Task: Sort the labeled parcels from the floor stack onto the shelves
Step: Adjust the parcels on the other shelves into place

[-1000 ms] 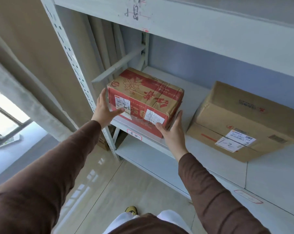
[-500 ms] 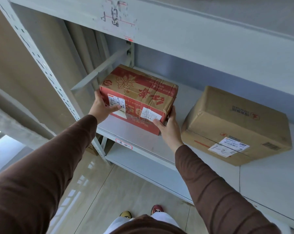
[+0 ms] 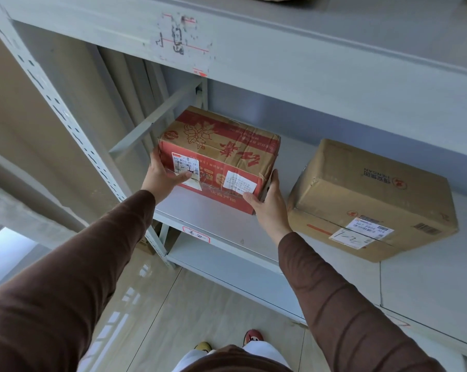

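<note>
A grey metal shelving unit (image 3: pixel 321 76) fills the wall above a glossy beige tiled floor (image 3: pixel 200 304). On its middle shelf, at three o'clock, sits a plain brown cardboard box (image 3: pixel 374 189) marked 1-2. At eleven o'clock from it rests a red and tan printed parcel (image 3: pixel 221 146), clasped at both ends: left hand (image 3: pixel 164 175) with its thumb across a label, right hand (image 3: pixel 270 208) gripping the near corner
</note>
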Available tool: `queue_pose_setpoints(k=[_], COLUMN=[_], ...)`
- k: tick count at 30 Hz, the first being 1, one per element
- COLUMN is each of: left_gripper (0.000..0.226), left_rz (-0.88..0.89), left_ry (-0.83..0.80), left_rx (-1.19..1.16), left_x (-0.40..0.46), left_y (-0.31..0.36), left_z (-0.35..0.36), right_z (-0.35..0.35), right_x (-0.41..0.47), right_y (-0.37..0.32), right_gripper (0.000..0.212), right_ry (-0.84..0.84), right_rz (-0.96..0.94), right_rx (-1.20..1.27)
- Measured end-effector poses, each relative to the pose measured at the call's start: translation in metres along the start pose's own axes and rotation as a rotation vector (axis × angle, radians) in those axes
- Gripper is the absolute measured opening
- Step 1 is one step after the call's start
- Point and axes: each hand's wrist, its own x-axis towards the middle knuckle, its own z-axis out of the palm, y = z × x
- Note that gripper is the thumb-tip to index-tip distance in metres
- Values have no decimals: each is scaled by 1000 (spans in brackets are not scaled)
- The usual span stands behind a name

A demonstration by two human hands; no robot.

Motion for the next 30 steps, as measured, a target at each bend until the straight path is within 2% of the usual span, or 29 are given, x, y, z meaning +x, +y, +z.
queue_pose_setpoints(k=[5,8,14,19,30], left_gripper=[113,116,103,92,80], left_rz=[58,108,274,329,588], left_ry=[87,98,123,101,184], left_rx=[119,260,569,809,904], left_x=[-20,-42,-104,-172,-359], left_y=[-2,6,50,111,241], left_z=[-5,-4,3,23,90], right_z=[-2,-3,-28,-79,-213], right_x=[-29,-50,-93,-135,-256], right_y=[-8,-10,-23,-36,-48], right_gripper=[97,101,94,81,70], right_ry=[41,73,95,112,218], right_rz=[-55,-119,-282,-434,-674], right_rx=[-61,-101,-254,-425,-664])
